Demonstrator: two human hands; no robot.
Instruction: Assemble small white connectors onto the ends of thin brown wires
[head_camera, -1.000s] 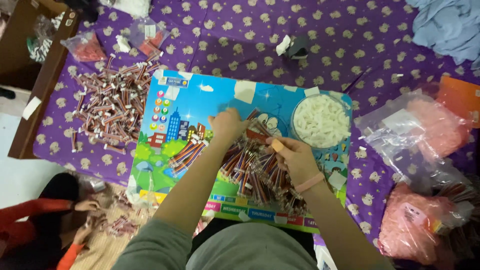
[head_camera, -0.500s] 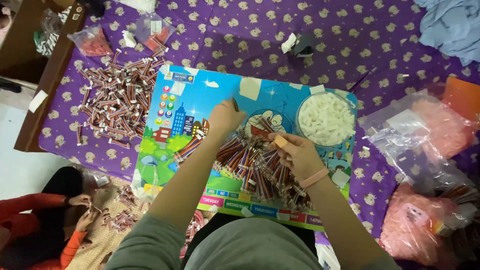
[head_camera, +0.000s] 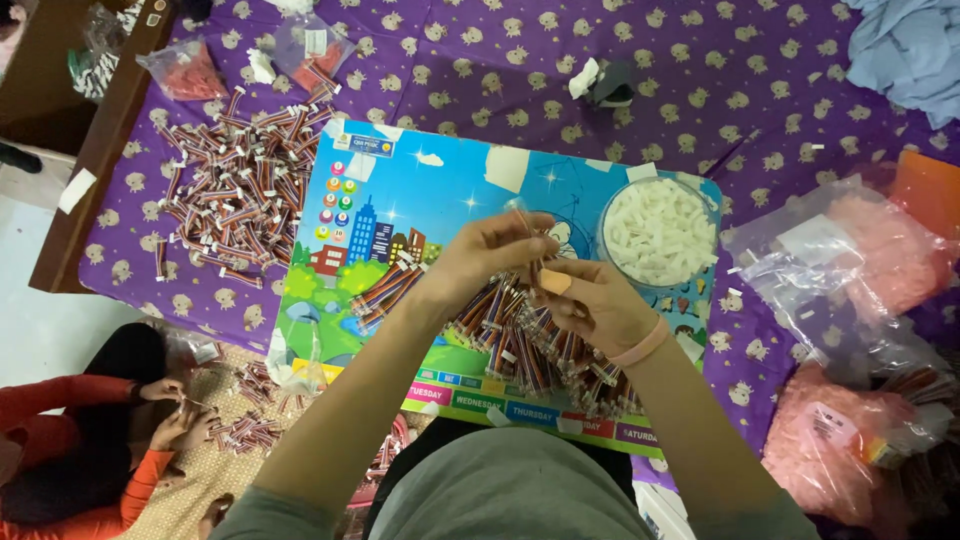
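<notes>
My left hand (head_camera: 490, 252) and my right hand (head_camera: 592, 303) meet above a colourful picture board (head_camera: 420, 200) that lies on a purple patterned bed cover. Between the fingertips of both hands is a thin striped wire piece (head_camera: 530, 250). Under the hands lies a pile of short multicoloured wire bundles (head_camera: 530, 345). A smaller bundle (head_camera: 385, 290) rests on the board to the left. A round clear bowl of small white connectors (head_camera: 658, 232) stands just right of my hands. A pink band circles my right wrist.
A big heap of wire bundles (head_camera: 235, 190) lies on the purple cover (head_camera: 780, 90) at the left. Pink plastic bags (head_camera: 850, 260) lie at the right, small bags at the top left. Another person in red sleeves (head_camera: 70, 440) handles wires on the floor at lower left.
Both hands have lifted slightly off the pile and come together at the fingertips on a single wire piece. The view has shifted a little.
</notes>
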